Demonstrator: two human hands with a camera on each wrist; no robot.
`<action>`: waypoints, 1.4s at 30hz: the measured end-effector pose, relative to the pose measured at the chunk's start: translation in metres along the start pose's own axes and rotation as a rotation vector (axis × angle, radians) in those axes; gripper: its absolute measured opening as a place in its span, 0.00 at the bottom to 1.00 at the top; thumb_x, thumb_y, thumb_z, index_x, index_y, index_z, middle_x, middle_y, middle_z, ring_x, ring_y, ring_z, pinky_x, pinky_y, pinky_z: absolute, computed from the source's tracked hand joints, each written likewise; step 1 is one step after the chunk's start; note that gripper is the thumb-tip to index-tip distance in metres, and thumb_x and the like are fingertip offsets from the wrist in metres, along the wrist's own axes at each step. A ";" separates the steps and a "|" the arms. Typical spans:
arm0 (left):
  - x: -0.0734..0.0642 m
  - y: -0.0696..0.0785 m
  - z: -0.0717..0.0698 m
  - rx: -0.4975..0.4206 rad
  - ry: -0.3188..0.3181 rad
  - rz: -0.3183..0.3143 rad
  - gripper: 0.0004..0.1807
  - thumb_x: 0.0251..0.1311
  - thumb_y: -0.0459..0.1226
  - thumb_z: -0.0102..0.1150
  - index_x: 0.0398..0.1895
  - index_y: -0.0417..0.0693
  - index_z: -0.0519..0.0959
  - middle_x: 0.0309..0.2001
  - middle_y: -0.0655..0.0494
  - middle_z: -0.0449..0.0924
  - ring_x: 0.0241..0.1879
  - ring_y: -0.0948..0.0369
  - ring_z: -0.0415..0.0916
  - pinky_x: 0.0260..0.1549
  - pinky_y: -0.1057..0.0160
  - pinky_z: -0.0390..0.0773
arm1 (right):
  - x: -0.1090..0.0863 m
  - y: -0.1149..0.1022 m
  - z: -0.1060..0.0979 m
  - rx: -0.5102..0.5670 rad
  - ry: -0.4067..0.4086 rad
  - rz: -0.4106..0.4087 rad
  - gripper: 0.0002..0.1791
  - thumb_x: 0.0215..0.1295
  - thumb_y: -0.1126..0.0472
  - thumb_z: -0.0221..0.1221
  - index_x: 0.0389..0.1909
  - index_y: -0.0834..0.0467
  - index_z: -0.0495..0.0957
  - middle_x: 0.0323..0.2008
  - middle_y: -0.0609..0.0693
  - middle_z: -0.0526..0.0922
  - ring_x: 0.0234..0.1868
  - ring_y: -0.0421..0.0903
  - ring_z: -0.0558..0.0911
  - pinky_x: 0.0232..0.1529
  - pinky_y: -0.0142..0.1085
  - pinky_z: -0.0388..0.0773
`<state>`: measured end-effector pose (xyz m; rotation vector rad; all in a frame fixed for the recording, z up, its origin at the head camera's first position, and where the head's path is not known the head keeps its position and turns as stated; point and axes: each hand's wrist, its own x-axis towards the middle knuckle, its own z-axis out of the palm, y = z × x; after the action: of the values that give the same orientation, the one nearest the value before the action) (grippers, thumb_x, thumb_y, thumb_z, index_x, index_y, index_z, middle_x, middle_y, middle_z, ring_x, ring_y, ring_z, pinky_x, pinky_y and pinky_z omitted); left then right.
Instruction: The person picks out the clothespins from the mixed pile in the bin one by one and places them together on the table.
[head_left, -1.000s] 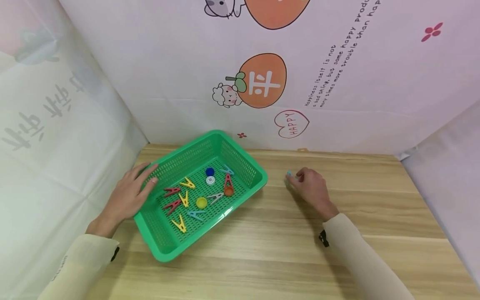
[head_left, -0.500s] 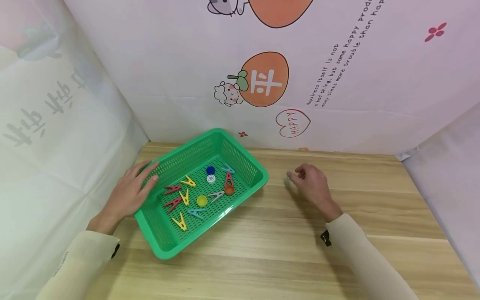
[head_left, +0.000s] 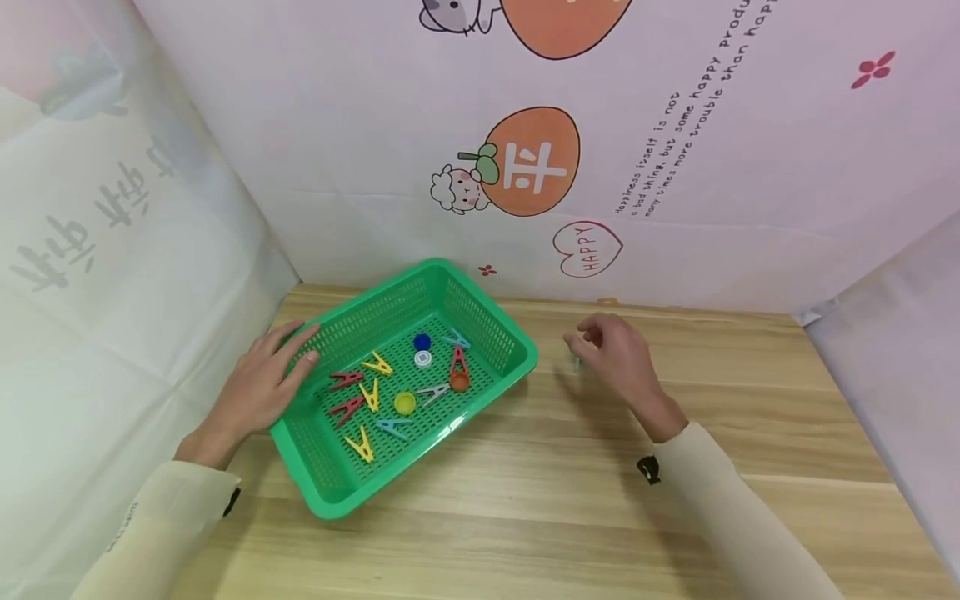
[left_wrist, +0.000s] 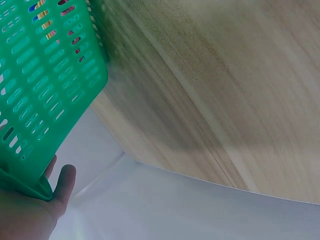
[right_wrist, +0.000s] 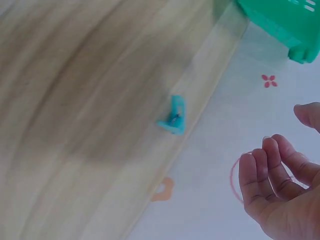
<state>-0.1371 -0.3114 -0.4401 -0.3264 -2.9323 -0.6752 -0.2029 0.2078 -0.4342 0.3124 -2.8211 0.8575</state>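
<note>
My left hand [head_left: 258, 387] rests on the left rim of a green plastic basket [head_left: 390, 477], its fingers and thumb lying over the edge. In the left wrist view, the thumb [left_wrist: 65, 182] stands straight beside the rim. To the right of the basket is my right hand [head_left: 618, 358], low over the table, thumb apart from the loosely bent fingers. Just below its fingertips a light blue clothespin [head_left: 577, 363] shows. The right wrist view has this clothespin [right_wrist: 176, 117] slightly blurred and apart from the right hand [right_wrist: 287, 185].
Inside the basket lie several clothespins, among them a yellow one [head_left: 360, 444] and a red one [head_left: 347, 409]. Bottle caps are there too: blue [head_left: 422, 342], white [head_left: 423, 358], yellow [head_left: 405, 403] and orange [head_left: 460, 381]. A printed white sheet [head_left: 360, 167] rises behind the wooden table [head_left: 525, 517].
The right hand has let go of the light blue clothespin and risen slightly, its thumb and fingers parting. The left hand stays on the basket rim.
</note>
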 end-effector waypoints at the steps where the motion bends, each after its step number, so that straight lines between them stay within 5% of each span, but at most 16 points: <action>1: 0.000 0.000 0.000 0.000 0.000 0.000 0.31 0.88 0.52 0.42 0.86 0.49 0.64 0.83 0.34 0.60 0.77 0.30 0.60 0.68 0.21 0.64 | 0.001 -0.003 -0.001 0.000 -0.001 -0.005 0.20 0.76 0.51 0.67 0.51 0.66 0.87 0.42 0.61 0.88 0.42 0.57 0.84 0.45 0.48 0.80; 30: -0.002 0.001 0.001 0.000 0.010 0.004 0.31 0.88 0.51 0.43 0.85 0.48 0.65 0.82 0.34 0.60 0.78 0.29 0.60 0.68 0.21 0.63 | 0.025 -0.073 -0.010 -0.030 -0.018 -0.134 0.19 0.71 0.51 0.72 0.51 0.63 0.87 0.42 0.58 0.88 0.43 0.55 0.85 0.46 0.49 0.86; 42: -0.001 0.001 0.000 -0.001 0.014 0.008 0.31 0.88 0.51 0.43 0.85 0.49 0.65 0.82 0.35 0.61 0.78 0.29 0.60 0.68 0.21 0.63 | 0.036 -0.102 -0.007 -0.083 -0.125 -0.208 0.19 0.74 0.51 0.68 0.52 0.63 0.86 0.44 0.59 0.88 0.43 0.55 0.86 0.42 0.46 0.87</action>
<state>-0.1358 -0.3109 -0.4404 -0.3312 -2.9158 -0.6757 -0.2109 0.1233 -0.3664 0.6549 -2.8604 0.6972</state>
